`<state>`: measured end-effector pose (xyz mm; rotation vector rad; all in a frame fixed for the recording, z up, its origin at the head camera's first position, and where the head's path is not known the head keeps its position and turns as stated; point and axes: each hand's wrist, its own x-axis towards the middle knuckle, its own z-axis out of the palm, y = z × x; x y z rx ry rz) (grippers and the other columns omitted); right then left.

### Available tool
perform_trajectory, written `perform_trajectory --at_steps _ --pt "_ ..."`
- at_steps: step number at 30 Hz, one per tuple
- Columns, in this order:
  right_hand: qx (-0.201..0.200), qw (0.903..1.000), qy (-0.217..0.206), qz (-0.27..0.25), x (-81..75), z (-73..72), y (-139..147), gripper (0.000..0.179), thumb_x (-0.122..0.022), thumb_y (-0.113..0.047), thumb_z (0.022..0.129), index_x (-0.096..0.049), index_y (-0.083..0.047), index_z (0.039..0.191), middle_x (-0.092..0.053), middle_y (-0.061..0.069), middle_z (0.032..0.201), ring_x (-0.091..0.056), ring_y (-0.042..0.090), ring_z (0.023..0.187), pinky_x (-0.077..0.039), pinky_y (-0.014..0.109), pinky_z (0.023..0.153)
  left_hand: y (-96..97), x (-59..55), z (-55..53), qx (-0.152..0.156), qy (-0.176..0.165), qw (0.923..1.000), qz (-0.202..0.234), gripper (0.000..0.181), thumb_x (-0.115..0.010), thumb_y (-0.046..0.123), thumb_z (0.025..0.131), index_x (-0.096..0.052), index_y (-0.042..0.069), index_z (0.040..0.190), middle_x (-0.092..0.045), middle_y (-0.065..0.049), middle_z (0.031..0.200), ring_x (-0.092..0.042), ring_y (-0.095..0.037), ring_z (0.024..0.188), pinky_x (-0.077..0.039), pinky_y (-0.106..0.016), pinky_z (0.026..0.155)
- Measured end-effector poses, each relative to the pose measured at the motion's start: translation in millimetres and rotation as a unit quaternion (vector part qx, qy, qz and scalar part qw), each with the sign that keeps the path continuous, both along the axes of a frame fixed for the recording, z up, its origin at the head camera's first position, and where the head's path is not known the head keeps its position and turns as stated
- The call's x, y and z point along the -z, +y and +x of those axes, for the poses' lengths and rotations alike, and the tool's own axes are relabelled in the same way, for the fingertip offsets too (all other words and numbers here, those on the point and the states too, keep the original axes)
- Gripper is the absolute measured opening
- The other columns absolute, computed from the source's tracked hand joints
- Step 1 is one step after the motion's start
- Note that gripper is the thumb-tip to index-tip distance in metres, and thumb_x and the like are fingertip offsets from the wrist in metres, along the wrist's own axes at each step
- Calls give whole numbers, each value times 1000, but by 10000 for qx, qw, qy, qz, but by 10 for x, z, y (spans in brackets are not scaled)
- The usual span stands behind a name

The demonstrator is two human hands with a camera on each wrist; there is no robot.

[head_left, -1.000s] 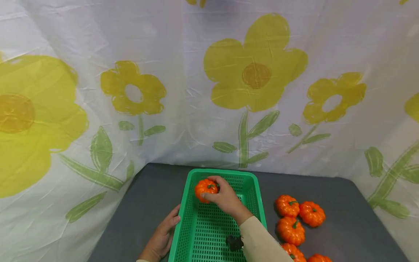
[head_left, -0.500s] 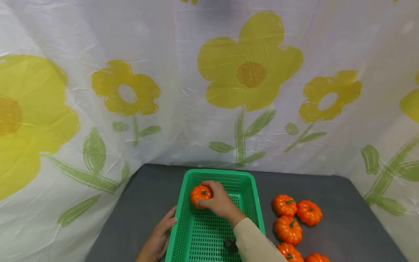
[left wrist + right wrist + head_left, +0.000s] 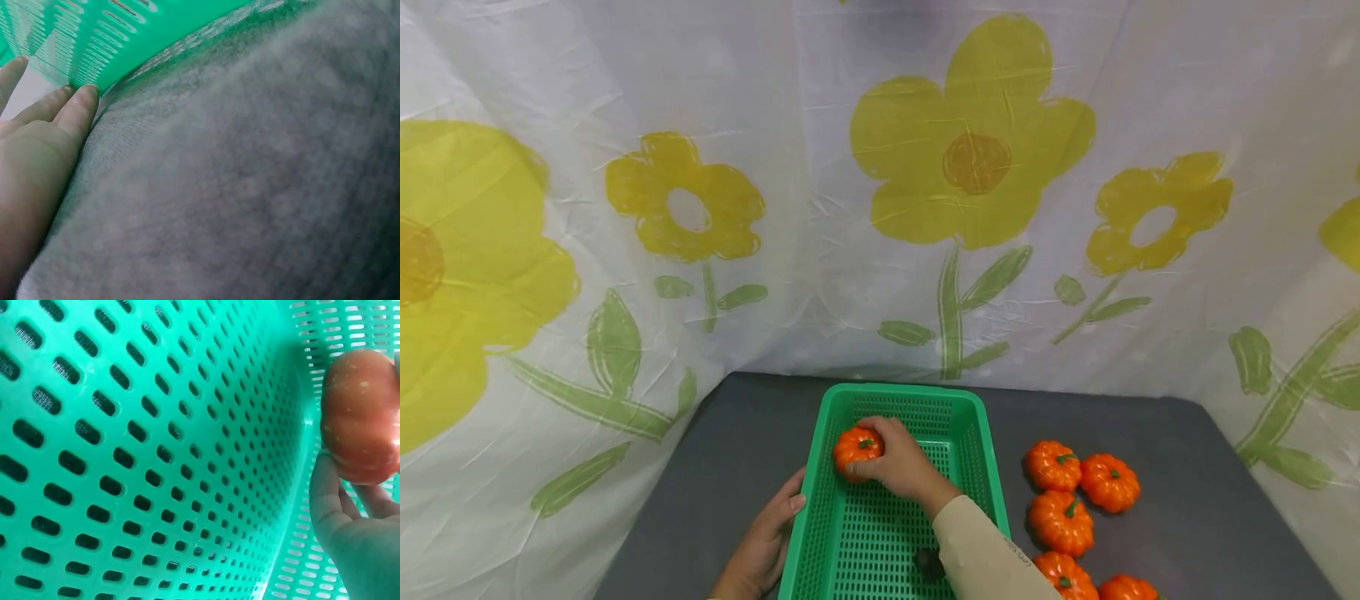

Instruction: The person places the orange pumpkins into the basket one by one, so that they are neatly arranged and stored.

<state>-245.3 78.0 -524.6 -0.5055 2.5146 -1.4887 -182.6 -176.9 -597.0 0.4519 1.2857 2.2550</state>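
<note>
My right hand (image 3: 898,462) grips a small orange pumpkin (image 3: 856,450) with a green stem, thumb and fingers on opposite sides. The pumpkin is inside the green perforated basket (image 3: 985,442), close to the far left corner. In the right wrist view, the ribbed pumpkin (image 3: 359,419) is near the slotted wall, held at its lower side by the fingers; I cannot tell whether it touches the floor. My left hand (image 3: 767,533) rests against the basket's left outer side. Its fingers (image 3: 78,112) look extended and touch the green wall in the left wrist view.
Several more orange pumpkins (image 3: 1060,522) lie right of the basket on the dark grey table (image 3: 1210,500). A small black object (image 3: 929,563) shows beside the right sleeve. Behind the table hangs a white curtain (image 3: 820,250) with yellow flowers.
My right hand has lowered the pumpkin deeper into the basket, slightly left and toward me, still gripping it. The left hand stays at the basket's side. The head view has shifted slightly.
</note>
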Motion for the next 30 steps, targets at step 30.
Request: perform_trajectory --at_steps 30 --pt "95 9997 -72 201 6 -2 14 64 -84 -12 95 -57 1 151 -57 18 135 -60 35 114 -54 58 96 28 12 17 -277 -63 9995 -102 70 -35 22 118 2 3 174 -47 -11 163 -54 -29 142 -45 -47 117"
